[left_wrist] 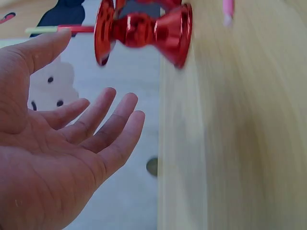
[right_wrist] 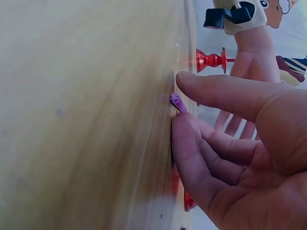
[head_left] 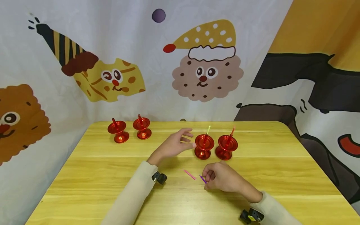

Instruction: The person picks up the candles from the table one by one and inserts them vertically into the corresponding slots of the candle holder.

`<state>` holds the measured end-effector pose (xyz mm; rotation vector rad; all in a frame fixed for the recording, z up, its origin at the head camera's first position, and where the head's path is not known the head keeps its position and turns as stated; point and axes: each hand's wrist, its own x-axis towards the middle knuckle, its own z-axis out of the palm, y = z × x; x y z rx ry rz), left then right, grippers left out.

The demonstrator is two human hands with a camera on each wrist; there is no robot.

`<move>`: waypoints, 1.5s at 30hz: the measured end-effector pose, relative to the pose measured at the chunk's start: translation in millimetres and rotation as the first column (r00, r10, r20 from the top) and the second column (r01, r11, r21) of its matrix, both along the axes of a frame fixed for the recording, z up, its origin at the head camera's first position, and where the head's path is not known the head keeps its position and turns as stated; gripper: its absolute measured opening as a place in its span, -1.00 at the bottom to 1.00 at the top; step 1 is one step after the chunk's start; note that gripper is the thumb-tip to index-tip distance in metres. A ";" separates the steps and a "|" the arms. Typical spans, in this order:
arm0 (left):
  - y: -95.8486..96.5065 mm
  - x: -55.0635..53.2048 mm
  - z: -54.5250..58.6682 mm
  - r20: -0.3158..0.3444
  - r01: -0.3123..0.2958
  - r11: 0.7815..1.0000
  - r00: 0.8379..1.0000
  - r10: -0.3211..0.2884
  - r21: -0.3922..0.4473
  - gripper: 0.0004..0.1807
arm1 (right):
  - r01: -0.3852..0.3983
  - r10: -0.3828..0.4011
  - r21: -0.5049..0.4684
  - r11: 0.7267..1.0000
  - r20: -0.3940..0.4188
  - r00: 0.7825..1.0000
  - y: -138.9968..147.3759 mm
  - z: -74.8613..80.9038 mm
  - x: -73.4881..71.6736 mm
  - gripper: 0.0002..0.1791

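My left hand [head_left: 175, 144], fingers loosely spread and holding nothing, is beside a shiny red candle holder [head_left: 203, 153]. A thin yellow-green candle [head_left: 208, 129] stands in that holder; whether my thumb touches the holder I cannot tell. My right hand [head_left: 223, 177] is low at the table with its fingers bent around a small purple candle [head_left: 202, 179]. In the right wrist view, the purple candle [right_wrist: 176, 101] shows between thumb and index finger, with a gap on the thumb side. A pink candle [head_left: 189, 174] lies on the table left of it.
To the right stands another red holder [head_left: 224, 153] with a thin red candle [head_left: 232, 131]. Two more red holders, the outer one [head_left: 121, 136] and the inner one [head_left: 144, 133], stand at the back left. A cartoon-printed curtain [head_left: 157, 62] hangs behind the wooden table [head_left: 98, 184].
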<state>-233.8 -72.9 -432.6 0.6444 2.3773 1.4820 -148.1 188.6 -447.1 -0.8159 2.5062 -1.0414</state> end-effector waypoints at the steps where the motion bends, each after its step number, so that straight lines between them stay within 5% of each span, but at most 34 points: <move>1: -5.7 0.1 -0.2 -0.003 -0.010 1.000 1.000 0.010 0.001 -0.18 | 0.002 -0.002 0.000 1.000 0.001 1.000 -0.1 0.5 0.1 -0.67; 8: -52.4 2.5 1.5 -0.044 -0.111 0.994 0.993 0.112 0.012 -0.22 | 0.008 -0.008 -0.005 1.000 0.012 1.000 -0.1 1.4 1.8 -0.67; 12: -79.3 3.7 5.9 -0.113 -0.206 0.977 0.971 0.211 0.058 -0.32 | 0.001 -0.001 -0.011 1.000 0.012 1.000 0.0 1.8 2.1 -0.65; 16: -104.1 5.5 11.5 -0.181 -0.361 0.926 0.909 0.375 0.106 -0.48 | -0.015 0.015 -0.015 1.000 0.011 1.000 0.4 1.7 1.7 -0.63; 23: -133.2 4.6 15.6 -0.221 -0.592 0.789 0.757 0.614 0.166 -0.58 | -0.027 0.028 -0.033 0.999 0.025 0.999 3.5 -0.4 0.4 -0.64; 28: -141.3 1.0 15.3 -0.239 -0.648 0.747 0.710 0.663 0.149 -0.50 | -0.031 0.032 -0.047 0.998 0.023 0.999 5.3 -0.9 -0.9 -0.67; 32: -143.8 -2.7 15.3 -0.250 -0.659 0.748 0.712 0.656 0.084 -0.36 | -0.027 0.028 -0.043 0.999 0.033 0.999 6.0 -1.5 -1.5 -0.67; 39: -145.6 -9.2 14.3 -0.183 -0.609 0.792 0.785 0.592 -0.049 -0.14 | -0.030 0.030 -0.026 0.999 0.009 0.999 7.6 -2.3 -1.8 -0.66; 45: -144.6 -15.5 10.9 -0.161 -0.578 0.810 0.813 0.560 -0.102 -0.06 | -0.015 0.015 -0.016 1.000 0.014 1.000 7.6 -1.6 0.0 -0.67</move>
